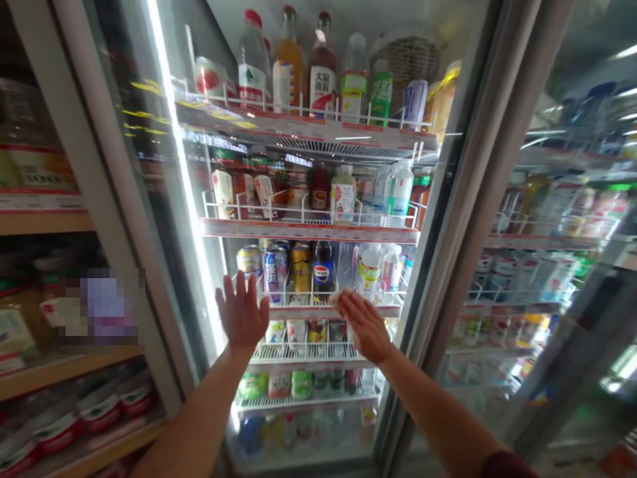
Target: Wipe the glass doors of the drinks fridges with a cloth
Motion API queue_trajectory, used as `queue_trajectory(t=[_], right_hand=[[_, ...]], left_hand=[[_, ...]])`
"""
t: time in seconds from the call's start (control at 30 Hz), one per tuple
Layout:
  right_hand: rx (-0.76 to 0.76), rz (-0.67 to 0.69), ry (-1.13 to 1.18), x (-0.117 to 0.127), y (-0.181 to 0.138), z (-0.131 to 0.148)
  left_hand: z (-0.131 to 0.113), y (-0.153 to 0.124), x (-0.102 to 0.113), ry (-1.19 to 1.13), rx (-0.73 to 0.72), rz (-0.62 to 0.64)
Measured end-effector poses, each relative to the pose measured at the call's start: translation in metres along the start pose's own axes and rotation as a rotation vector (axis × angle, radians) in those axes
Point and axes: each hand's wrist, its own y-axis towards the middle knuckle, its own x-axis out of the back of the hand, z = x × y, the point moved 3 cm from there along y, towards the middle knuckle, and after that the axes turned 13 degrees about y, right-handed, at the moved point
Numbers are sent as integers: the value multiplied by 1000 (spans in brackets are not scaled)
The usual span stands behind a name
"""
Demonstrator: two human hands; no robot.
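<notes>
My left hand is raised with its fingers spread, palm toward the glass door of a lit drinks fridge. It holds nothing; whether it touches the glass I cannot tell. To its right, my right hand has its fingers together and flat over a small pale cloth, which shows only as an edge by the fingertips. Behind the hands are shelves of drinks: a blue patterned can, a gold can and a dark cola bottle with a blue label.
Grey metal door frames stand to the right, with another drinks fridge beyond. On the left, wooden shelves carry jars and bottles. Larger bottles, such as an orange one, line the top fridge shelf. Store lights reflect in the glass.
</notes>
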Motion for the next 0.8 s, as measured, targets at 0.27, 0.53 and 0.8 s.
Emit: queue_trajectory(t=[0.27, 0.53, 0.8], right_hand=[[-25, -78, -6, -16, 4, 19], [-154, -218, 2, 13, 54, -10], [124, 90, 87, -18, 6, 28]], left_hand=[[1, -1, -1, 6, 0, -13], [0, 0, 0, -1, -16, -31], [3, -1, -2, -45, 23, -1]])
